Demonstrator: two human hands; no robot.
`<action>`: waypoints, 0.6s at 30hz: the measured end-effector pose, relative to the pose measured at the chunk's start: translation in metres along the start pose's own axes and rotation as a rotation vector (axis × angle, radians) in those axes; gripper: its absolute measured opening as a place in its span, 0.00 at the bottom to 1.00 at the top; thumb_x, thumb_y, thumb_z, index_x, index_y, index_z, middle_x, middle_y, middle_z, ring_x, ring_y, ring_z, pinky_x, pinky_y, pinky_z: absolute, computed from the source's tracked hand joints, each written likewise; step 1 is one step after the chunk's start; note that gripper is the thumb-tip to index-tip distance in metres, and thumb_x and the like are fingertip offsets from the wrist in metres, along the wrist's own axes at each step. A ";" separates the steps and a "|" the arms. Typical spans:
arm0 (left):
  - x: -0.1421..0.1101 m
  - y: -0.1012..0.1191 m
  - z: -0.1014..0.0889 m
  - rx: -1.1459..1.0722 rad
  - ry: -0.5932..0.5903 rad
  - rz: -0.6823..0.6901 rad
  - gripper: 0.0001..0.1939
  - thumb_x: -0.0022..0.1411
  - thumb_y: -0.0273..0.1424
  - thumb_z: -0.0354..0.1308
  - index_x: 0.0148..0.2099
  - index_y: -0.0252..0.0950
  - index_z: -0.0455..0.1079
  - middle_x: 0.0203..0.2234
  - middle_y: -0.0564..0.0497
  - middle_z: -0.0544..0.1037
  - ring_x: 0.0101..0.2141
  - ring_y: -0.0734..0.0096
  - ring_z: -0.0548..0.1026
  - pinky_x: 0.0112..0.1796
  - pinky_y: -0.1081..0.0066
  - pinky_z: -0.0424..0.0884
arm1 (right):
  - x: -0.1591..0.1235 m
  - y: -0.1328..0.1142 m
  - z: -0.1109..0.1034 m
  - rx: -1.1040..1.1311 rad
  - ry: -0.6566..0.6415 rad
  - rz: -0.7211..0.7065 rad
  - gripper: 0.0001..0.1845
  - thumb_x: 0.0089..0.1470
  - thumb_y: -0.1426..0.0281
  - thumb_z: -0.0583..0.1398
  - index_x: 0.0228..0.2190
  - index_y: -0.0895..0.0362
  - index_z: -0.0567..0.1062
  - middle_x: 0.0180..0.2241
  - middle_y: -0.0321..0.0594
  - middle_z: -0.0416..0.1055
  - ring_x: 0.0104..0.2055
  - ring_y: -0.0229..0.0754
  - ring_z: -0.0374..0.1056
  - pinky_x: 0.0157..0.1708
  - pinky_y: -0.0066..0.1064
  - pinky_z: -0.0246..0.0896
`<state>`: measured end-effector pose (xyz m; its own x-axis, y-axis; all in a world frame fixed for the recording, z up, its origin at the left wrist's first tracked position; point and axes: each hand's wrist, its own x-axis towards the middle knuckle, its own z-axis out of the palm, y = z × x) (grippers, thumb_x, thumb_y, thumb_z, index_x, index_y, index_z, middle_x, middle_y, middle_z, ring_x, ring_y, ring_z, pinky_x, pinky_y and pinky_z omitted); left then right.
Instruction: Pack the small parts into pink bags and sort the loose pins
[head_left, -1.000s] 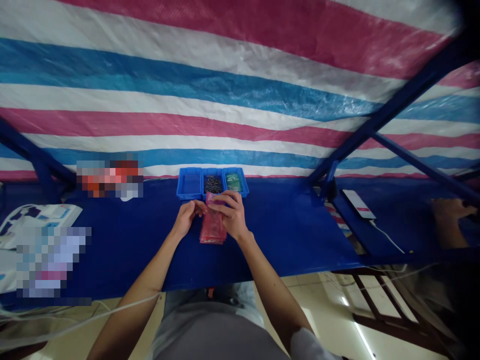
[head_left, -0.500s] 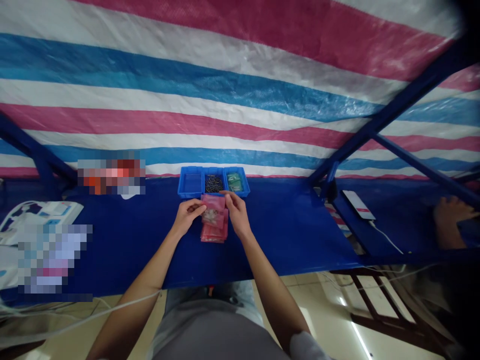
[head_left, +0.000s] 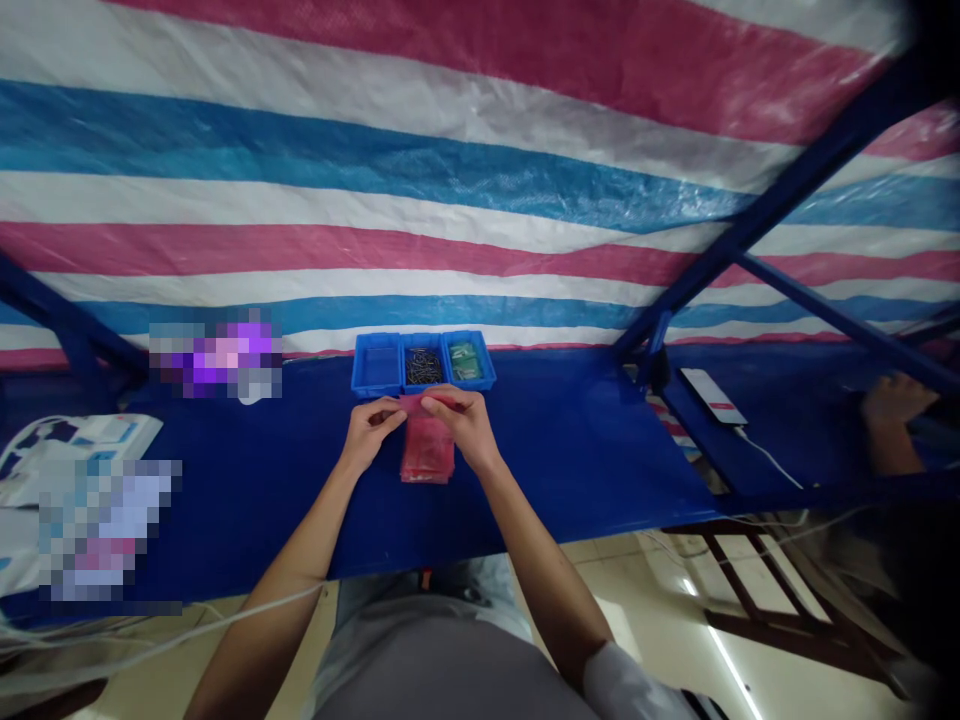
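My left hand (head_left: 371, 430) pinches the left side of a small pink plastic bag (head_left: 415, 402) between thumb and fingers. My right hand (head_left: 466, 422) grips the same bag's upper right, the thumb lying over it. What the bag contains cannot be made out. Just below it, between my wrists, a stack of pink plastic bags (head_left: 427, 455) lies on the blue table. Beyond my fingers stand three joined blue bins: the left bin (head_left: 377, 368) shows its bare floor, dark screws (head_left: 424, 368) fill the middle one, and green bags (head_left: 465, 360) lie in the right one.
A phone (head_left: 712, 396) with a white cable lies to the right, past a blue metal frame (head_left: 705, 270). Another person's hand (head_left: 896, 405) rests at the far right. White packages (head_left: 82, 440) and blurred-out items sit on the left. A striped sheet (head_left: 450, 180) hangs behind.
The held bag, which hung flat over the stack, is now tilted or folded up between my fingers. My right hand has shifted left, its thumb moving onto the bag.
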<state>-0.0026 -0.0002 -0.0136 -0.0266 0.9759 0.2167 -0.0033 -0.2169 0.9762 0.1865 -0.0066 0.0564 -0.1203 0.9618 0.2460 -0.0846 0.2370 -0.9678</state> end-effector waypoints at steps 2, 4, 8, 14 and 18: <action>0.000 0.002 0.000 0.008 0.001 0.015 0.12 0.53 0.39 0.69 0.31 0.34 0.79 0.28 0.50 0.78 0.28 0.71 0.71 0.30 0.73 0.65 | -0.001 0.004 0.000 0.065 -0.005 0.038 0.11 0.51 0.59 0.68 0.30 0.55 0.83 0.35 0.41 0.79 0.39 0.47 0.73 0.43 0.37 0.68; 0.000 0.005 0.001 -0.007 0.005 0.023 0.13 0.53 0.40 0.69 0.34 0.34 0.80 0.31 0.49 0.79 0.29 0.70 0.72 0.30 0.73 0.65 | -0.002 0.010 0.000 0.125 0.035 0.092 0.13 0.50 0.58 0.68 0.31 0.55 0.83 0.33 0.40 0.79 0.38 0.46 0.73 0.41 0.36 0.69; -0.001 0.011 0.003 0.023 -0.040 0.000 0.14 0.50 0.40 0.71 0.35 0.34 0.80 0.30 0.49 0.80 0.26 0.72 0.70 0.28 0.73 0.63 | -0.001 0.024 0.006 0.321 0.212 0.185 0.17 0.48 0.56 0.69 0.32 0.56 0.82 0.31 0.40 0.79 0.35 0.45 0.74 0.41 0.38 0.70; -0.003 0.019 0.006 0.083 -0.043 0.002 0.12 0.52 0.38 0.70 0.31 0.34 0.79 0.23 0.52 0.76 0.23 0.74 0.67 0.27 0.74 0.61 | -0.001 0.034 0.015 0.510 0.308 0.206 0.20 0.45 0.53 0.70 0.32 0.57 0.79 0.31 0.41 0.78 0.34 0.43 0.74 0.40 0.37 0.71; -0.003 0.020 0.005 0.123 0.006 0.052 0.11 0.53 0.37 0.69 0.29 0.34 0.78 0.24 0.51 0.77 0.24 0.72 0.70 0.28 0.73 0.64 | -0.009 0.033 0.009 0.295 0.156 0.171 0.22 0.48 0.54 0.68 0.38 0.57 0.80 0.32 0.41 0.78 0.32 0.42 0.72 0.34 0.33 0.69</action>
<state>0.0022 -0.0072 0.0051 -0.0297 0.9632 0.2671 0.1204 -0.2619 0.9576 0.1762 -0.0087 0.0229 -0.0072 0.9988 0.0489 -0.3600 0.0430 -0.9319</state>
